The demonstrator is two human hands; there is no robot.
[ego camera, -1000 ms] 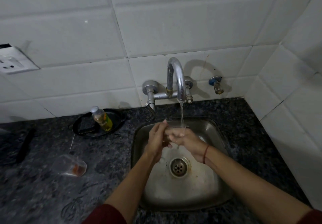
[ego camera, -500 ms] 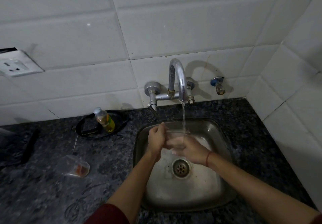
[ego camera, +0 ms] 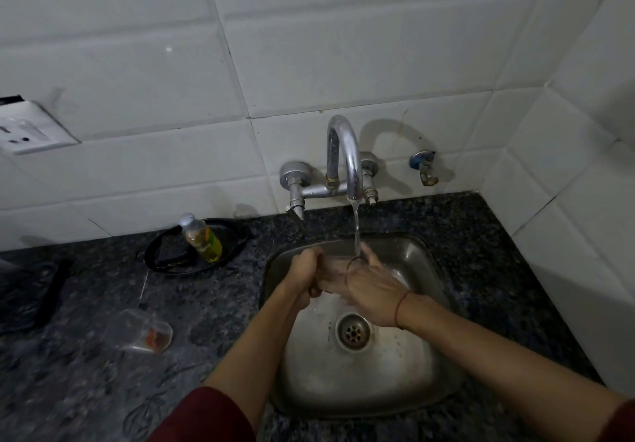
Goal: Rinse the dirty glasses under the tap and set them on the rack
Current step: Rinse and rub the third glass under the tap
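Rinsing is continued: the glass (ego camera: 335, 271) is still gripped by the curled left hand (ego camera: 304, 275) and right hand (ego camera: 372, 292) under the tap (ego camera: 345, 153), at 12 o'clock in the sink (ego camera: 422, 263); racking is not yet due.

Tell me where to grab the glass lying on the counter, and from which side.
Grip the glass round the middle of its wall, coming down from above: it lies on its side on the counter, so the curved wall faces up. Its end with orange residue points toward the sink.
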